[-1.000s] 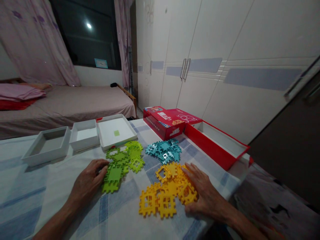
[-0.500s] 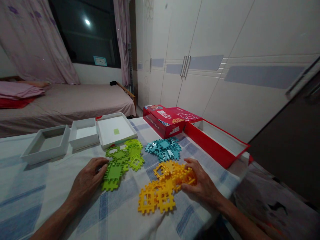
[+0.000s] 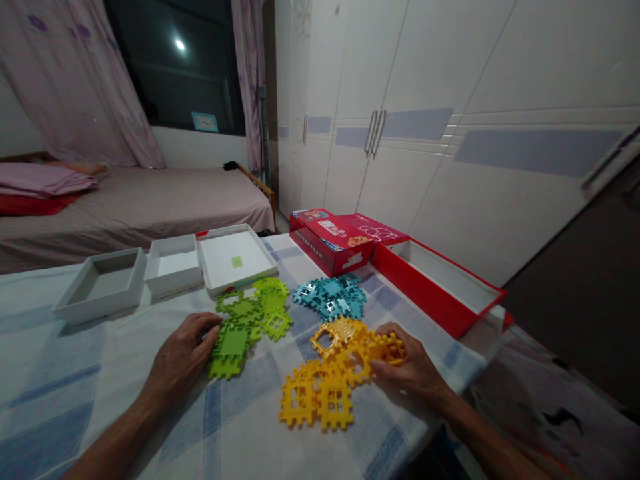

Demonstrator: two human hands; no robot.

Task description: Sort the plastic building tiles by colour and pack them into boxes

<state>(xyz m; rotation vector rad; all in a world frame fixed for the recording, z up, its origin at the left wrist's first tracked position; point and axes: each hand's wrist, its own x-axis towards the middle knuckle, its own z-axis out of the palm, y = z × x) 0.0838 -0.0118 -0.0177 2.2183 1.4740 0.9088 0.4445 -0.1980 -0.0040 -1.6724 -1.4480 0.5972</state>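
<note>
and here's my right hand (image 3: 413, 370), thumb and fingers drawn in narrow around a few yellow interlocking tiles (image 3: 393, 348), right at the edge of the heap! the yellow heap (image 3: 345, 363) sits immediately left of those fingers, its long axis slanting leftward and back toward me, so the right hand is clearly the nearer one. over to my left hand (image 3: 183, 353): fingers curled, thumb at the left edge of the green tiles (image 3: 234, 341); whether it's gripping one, i can't tell. those greens lie just right of it, with a gap of bare desk (image 3: 260, 407) between them and the yellows. out beyond both hands, the teal tiles (image 3: 333, 290), the red box (image 3: 333, 243) just behind.
</note>
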